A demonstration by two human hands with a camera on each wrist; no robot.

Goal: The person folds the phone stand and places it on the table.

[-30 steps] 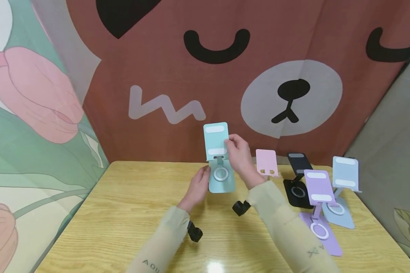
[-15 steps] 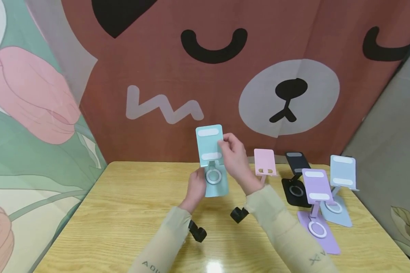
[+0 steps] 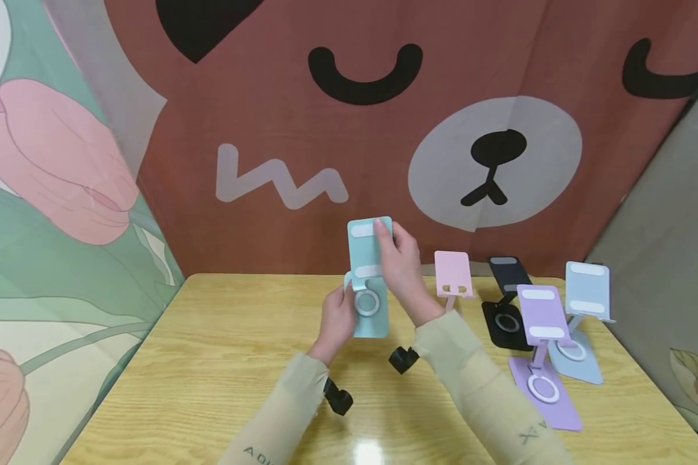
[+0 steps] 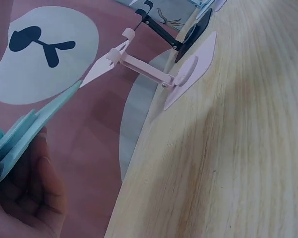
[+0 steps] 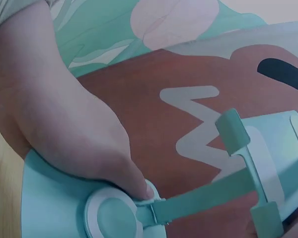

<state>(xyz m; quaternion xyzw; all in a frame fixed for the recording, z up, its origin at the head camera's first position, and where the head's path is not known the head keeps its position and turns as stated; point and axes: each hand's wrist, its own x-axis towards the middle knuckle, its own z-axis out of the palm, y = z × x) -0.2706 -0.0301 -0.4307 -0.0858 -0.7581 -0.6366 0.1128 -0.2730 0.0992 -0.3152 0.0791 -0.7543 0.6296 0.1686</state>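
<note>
Between both hands, turquoise stand

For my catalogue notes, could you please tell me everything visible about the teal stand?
The teal stand looks smooth and matte, perhaps painted metal or plastic. Its plate has two pale strips and two hooked lips; a flat arm joins it to a base with a pale ring. It is unfolded, tilted, and held above the table. The left grip holds the base near the hinge; the right grip holds the plate's edge, thumb on its front.
</note>
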